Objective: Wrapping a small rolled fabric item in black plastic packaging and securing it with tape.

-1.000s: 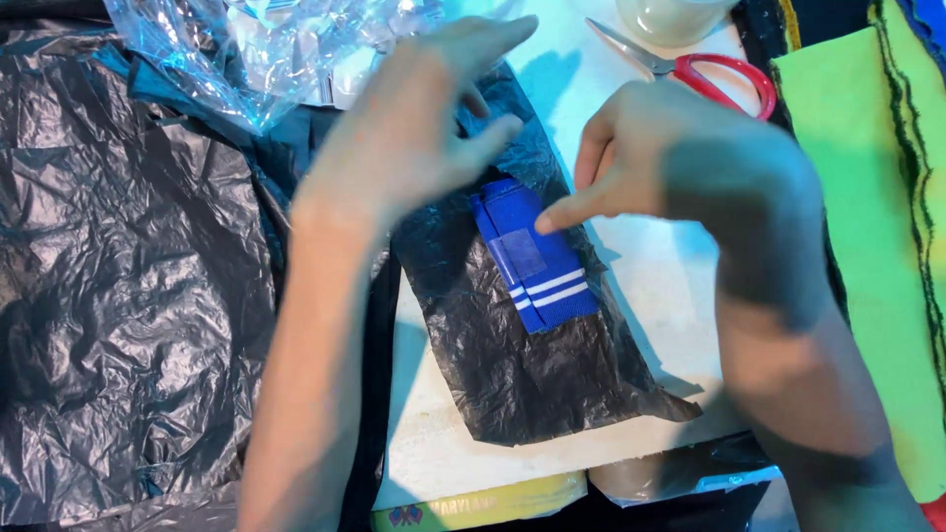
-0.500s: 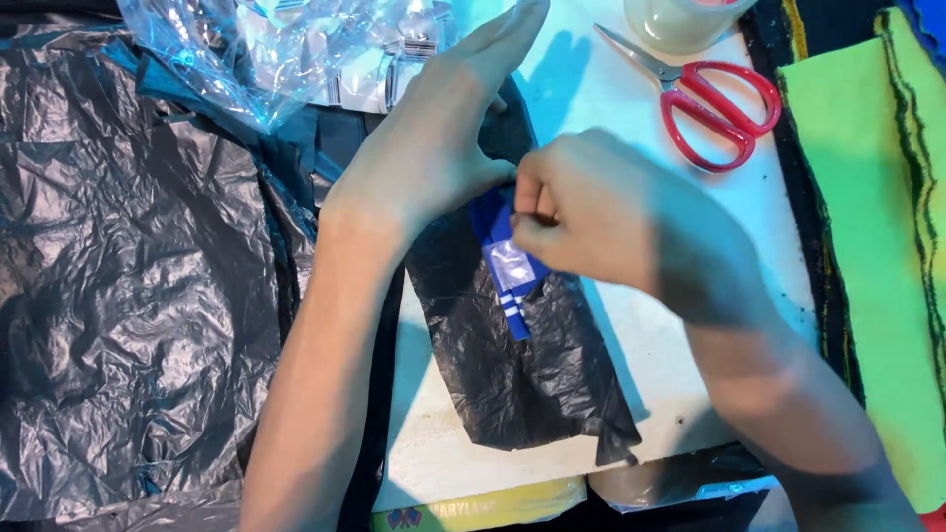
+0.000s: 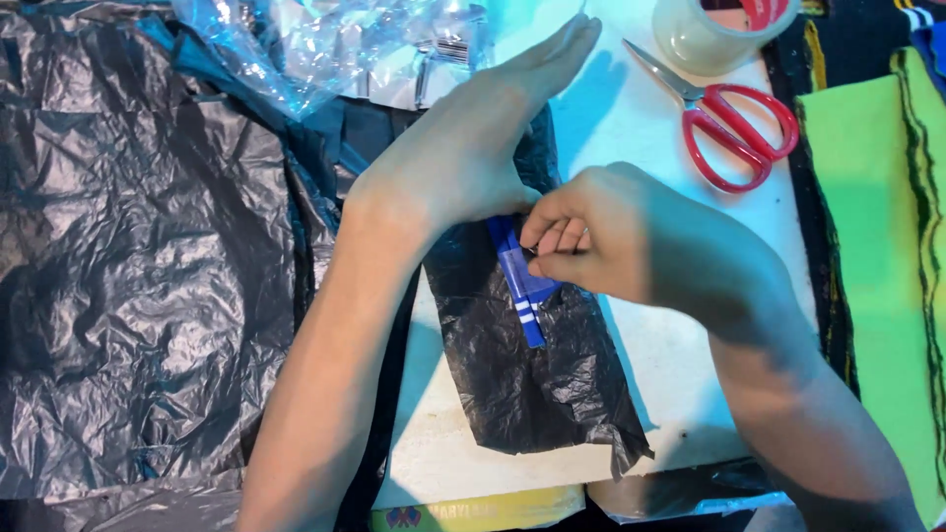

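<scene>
My left hand (image 3: 463, 148) lies flat, fingers straight, pressing down the upper part of a black plastic bag piece (image 3: 532, 374) on a white board (image 3: 660, 335). My right hand (image 3: 631, 241) is closed, its fingertips pinching the edge of a small blue packet with white stripes (image 3: 522, 281) that sits on the black plastic just below my left palm. The packet is tilted up on edge, and only a narrow blue strip of it shows.
Red-handled scissors (image 3: 734, 123) and a roll of clear tape (image 3: 719, 34) lie at the board's far right. Crumpled clear plastic (image 3: 325, 39) is at the top, a large black plastic sheet (image 3: 128, 266) on the left, and green fabric (image 3: 877, 246) on the right.
My right hand went from pointing at the flat blue packet to gripping it and turning it up on edge. My left hand stayed pressed on the black plastic.
</scene>
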